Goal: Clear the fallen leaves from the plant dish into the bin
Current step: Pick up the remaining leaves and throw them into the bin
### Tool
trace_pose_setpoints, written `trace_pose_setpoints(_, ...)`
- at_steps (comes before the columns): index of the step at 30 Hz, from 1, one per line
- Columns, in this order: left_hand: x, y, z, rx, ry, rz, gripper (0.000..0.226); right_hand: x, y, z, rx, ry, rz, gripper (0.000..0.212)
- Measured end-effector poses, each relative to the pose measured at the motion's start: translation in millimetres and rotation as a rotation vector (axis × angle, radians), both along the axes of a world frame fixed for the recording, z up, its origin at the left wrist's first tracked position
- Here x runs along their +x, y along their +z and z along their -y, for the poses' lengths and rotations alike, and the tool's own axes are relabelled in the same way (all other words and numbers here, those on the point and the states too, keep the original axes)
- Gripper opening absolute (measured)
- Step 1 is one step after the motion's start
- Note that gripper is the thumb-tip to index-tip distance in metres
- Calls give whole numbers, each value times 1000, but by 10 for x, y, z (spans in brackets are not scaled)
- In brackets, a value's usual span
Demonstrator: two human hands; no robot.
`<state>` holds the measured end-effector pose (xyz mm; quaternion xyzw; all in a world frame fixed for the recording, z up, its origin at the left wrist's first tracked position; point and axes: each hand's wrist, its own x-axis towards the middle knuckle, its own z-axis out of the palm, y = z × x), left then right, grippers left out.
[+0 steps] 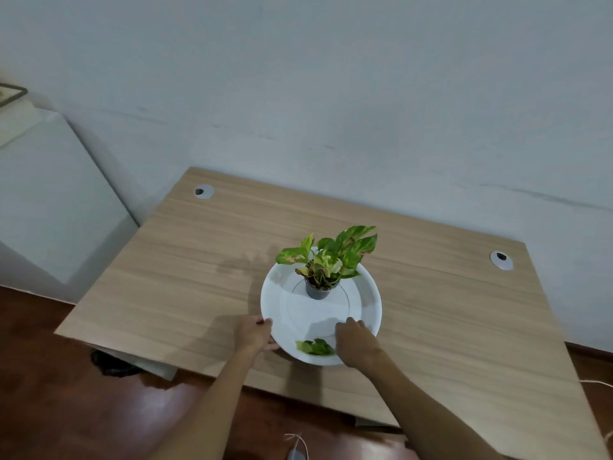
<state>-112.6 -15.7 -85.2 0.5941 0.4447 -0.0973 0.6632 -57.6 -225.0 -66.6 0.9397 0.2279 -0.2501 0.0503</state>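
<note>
It looks like a plain office or study room: a wood-laminate desk [331, 227] with two round cable grommets [203, 191] at its far corners stands against a bare pale wall [331, 78], dark wooden flooring [49, 410] beneath it.

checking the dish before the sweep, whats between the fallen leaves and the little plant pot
Only bare white dish lies between the fallen leaves and the plant pot, as the head view shows.

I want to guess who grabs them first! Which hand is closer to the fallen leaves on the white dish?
The right hand. It sits inside the dish, right beside the fallen leaves, about touching them. The left hand grips the dish's left rim, farther from the leaves.
</note>
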Motion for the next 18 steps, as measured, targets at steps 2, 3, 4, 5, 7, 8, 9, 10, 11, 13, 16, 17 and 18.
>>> trace_pose_setpoints(2,22,20,17,7,11,-7,38,-64,-55,-86,-19,-11,-33,25)
trace_pose_setpoints(3,31,30,22,9,15,-11,38,-104,-72,-157,-15,-32,-62,19)
trace_pose_setpoints(4,34,41,27,8,15,-12,37,-153,-78,-240,5,-68,-86,17)
trace_pose_setpoints(5,31,55,30,5,16,-12,37,-201,-96,-320,63,-122,-110,17)
trace_pose_setpoints(7,22,60,25,1,18,-15,36,-266,-116,-451,224,-241,-176,30)
trace_pose_setpoints(8,18,65,25,2,18,-16,36,-267,-126,-493,306,-294,-227,35)
trace_pose_setpoints(9,17,67,24,2,21,-16,35,-268,-110,-514,378,-336,-261,37)
trace_pose_setpoints(10,16,78,26,-1,21,-15,34,-242,-106,-501,424,-367,-291,38)
trace_pose_setpoints(11,14,84,26,-7,19,-14,34,-202,-82,-471,471,-392,-304,37)
trace_pose_setpoints(13,7,91,18,-16,10,-8,35,-98,-53,-357,512,-386,-286,37)
trace_pose_setpoints(16,-3,108,6,-28,-2,4,37,33,-43,-158,470,-243,-273,43)
trace_pose_setpoints(17,-8,117,4,-30,-7,5,38,65,-43,-107,422,-152,-280,47)
trace_pose_setpoints(18,-11,123,1,-33,-11,8,37,95,-50,-68,363,-51,-285,53)
